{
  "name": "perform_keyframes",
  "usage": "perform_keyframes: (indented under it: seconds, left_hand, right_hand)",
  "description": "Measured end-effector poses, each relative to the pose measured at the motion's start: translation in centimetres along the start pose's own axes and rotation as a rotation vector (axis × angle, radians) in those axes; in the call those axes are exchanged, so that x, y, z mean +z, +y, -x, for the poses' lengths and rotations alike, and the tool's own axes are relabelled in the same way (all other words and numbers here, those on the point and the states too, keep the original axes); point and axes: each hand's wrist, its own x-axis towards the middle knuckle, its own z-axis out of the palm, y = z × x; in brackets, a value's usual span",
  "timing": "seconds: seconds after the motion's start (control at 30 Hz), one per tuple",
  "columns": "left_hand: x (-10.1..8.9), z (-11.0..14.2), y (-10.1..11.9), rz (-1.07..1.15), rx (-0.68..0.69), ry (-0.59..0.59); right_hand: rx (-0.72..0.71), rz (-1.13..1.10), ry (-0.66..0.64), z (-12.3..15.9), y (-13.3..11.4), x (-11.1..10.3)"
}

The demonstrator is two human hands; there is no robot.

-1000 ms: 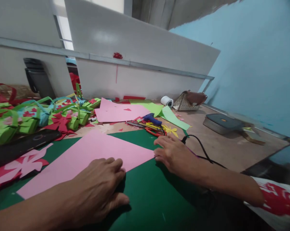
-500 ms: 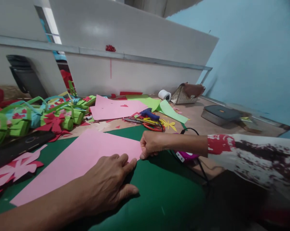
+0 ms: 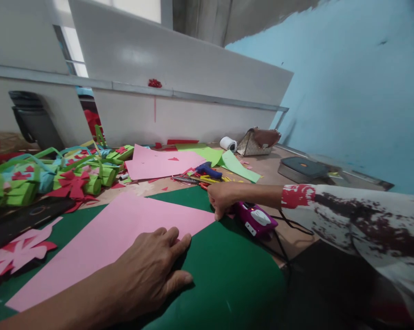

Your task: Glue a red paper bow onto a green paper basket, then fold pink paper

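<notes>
A large pink paper sheet (image 3: pixel 124 229) lies on a green cutting mat (image 3: pixel 227 275). My left hand (image 3: pixel 151 270) rests flat on the sheet's near edge, fingers spread, pressing it down. My right hand (image 3: pixel 222 197) reaches in from the right, its fingers curled down onto the sheet's right corner. I cannot see whether it pinches the corner or only touches it. A magenta and white glue gun (image 3: pixel 255 219) with a black cord lies just right of that hand.
Green paper baskets with red flowers (image 3: pixel 72 176) crowd the left. Behind the mat lie another pink sheet (image 3: pixel 158 162), green sheets (image 3: pixel 234 162), a blue glue gun (image 3: pixel 208 170) and scissors. A tape roll (image 3: pixel 228 143), a purse (image 3: pixel 258 141) and a grey box (image 3: pixel 301 168) sit at the right.
My right hand went from pinching the sheet's corner to resting curled on it, further right. The sheet now lies flatter, and the magenta glue gun is more exposed. My left hand stays pressed down.
</notes>
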Motion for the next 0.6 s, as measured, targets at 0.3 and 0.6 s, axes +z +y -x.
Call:
perform_keyframes:
  seconds: [0.3, 0.6]
  left_hand:
    - [-0.6, 0.4, 0.4, 0.050, -0.022, -0.036]
    - [-2.7, -0.1, 1.7, -0.059, -0.068, -0.129]
  right_hand:
    - [0.035, 0.056, 0.087, -0.8, 1.3, -0.4]
    - [-0.131, -0.200, 0.364, 1.4, 0.3, 1.1]
